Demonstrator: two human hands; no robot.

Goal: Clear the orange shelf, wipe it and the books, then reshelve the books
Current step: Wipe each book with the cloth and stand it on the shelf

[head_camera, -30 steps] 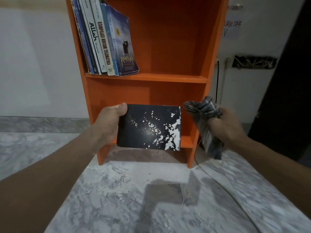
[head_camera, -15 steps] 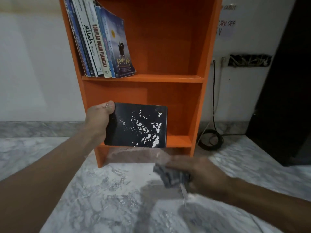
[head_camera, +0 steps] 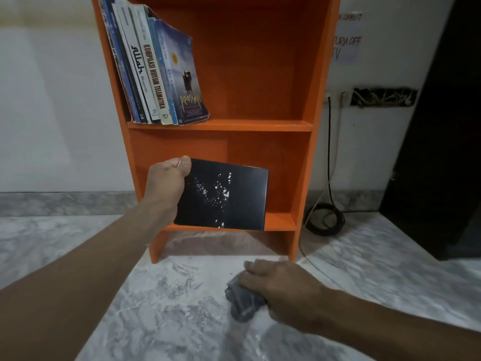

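Observation:
My left hand (head_camera: 166,186) grips the left edge of a black book with white speckles (head_camera: 226,196), held up in front of the lower compartment of the orange shelf (head_camera: 260,126). Several books (head_camera: 156,71) lean left on the upper board. My right hand (head_camera: 281,287) lies low on the marble floor with its fingers over a crumpled grey cloth (head_camera: 242,300), just in front of the shelf's right foot. Whether the fingers still clasp the cloth is hidden under the hand.
A black cable coil (head_camera: 325,220) lies on the floor right of the shelf, its lead running up the white wall. A dark cabinet (head_camera: 442,152) stands at the far right. Marble floor (head_camera: 156,308) spreads in front.
My right hand dropped from beside the book down to the floor with the cloth. The black book in my left hand stayed roughly in place before the lower compartment.

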